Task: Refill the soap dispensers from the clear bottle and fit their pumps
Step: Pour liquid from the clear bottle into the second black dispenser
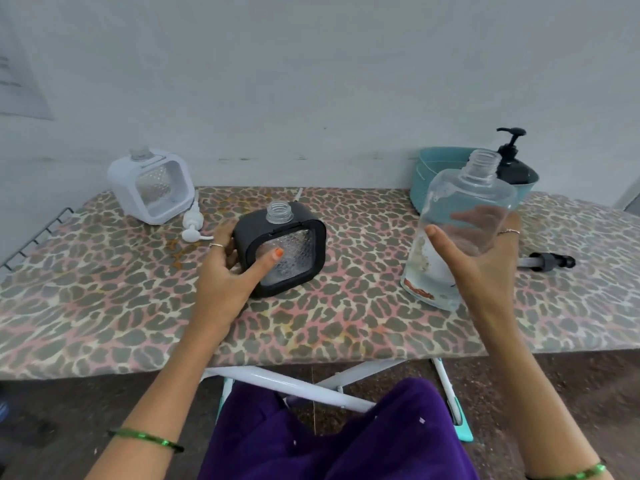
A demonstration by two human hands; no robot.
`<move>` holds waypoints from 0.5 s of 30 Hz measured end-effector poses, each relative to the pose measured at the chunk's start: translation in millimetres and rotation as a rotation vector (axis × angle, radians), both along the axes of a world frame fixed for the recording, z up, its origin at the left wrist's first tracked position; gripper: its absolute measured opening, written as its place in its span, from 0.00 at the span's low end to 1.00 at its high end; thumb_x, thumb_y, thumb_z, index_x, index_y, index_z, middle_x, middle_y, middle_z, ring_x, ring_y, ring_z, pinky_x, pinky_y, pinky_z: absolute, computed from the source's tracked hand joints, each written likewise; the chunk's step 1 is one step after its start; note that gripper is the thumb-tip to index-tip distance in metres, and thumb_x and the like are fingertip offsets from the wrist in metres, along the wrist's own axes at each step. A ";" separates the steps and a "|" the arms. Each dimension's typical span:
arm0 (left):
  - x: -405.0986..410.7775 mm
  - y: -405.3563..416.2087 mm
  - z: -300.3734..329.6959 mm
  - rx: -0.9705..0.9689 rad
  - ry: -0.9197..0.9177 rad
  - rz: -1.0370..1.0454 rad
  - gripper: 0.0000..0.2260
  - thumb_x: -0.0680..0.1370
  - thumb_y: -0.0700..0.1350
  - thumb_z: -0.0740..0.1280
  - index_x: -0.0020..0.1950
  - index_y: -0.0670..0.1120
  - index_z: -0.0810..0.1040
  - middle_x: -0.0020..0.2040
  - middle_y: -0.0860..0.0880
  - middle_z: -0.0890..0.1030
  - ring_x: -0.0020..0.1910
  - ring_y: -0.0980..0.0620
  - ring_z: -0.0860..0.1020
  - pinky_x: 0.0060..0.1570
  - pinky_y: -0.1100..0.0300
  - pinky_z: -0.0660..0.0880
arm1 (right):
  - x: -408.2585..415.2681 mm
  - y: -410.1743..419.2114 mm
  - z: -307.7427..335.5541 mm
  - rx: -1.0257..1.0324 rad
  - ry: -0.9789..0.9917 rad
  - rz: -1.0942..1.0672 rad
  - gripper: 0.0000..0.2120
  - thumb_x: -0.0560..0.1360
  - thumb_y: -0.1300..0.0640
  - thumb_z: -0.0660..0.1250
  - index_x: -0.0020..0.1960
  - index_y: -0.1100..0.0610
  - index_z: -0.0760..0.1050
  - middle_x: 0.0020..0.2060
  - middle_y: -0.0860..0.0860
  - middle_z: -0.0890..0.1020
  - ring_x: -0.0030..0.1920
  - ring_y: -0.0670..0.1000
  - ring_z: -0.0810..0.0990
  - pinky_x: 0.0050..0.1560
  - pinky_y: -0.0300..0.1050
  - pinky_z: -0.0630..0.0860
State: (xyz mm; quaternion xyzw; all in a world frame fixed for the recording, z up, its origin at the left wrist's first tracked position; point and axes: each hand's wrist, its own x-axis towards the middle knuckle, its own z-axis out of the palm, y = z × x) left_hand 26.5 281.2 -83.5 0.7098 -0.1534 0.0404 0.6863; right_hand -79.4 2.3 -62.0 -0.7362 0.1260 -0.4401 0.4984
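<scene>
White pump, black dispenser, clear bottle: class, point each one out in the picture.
white pump [192,226]: head view, on its collar.
black dispenser [251,227]: head view, on its top face.
clear bottle [460,192]: head view, on its upper body.

Clear bottle [460,216] in right hand [485,265] — black dispenser [280,251] in left [225,271].

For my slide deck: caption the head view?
Left hand steadies black dispenser; right hand holds clear bottle.

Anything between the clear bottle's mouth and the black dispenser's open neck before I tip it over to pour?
Nothing visible. The clear bottle is uncapped in the right hand; the black dispenser, steadied by the left hand, has its neck open, no pump fitted. Only bare board cover lies between them.
</scene>
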 end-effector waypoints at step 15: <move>-0.3 1.5 -1.0 0.037 -0.008 0.005 0.20 0.67 0.54 0.75 0.57 0.58 0.76 0.53 0.56 0.82 0.53 0.59 0.80 0.54 0.55 0.79 | 32.6 26.2 21.0 -0.660 0.193 -0.118 0.37 0.64 0.39 0.75 0.62 0.56 0.64 0.48 0.52 0.79 0.43 0.57 0.79 0.40 0.44 0.70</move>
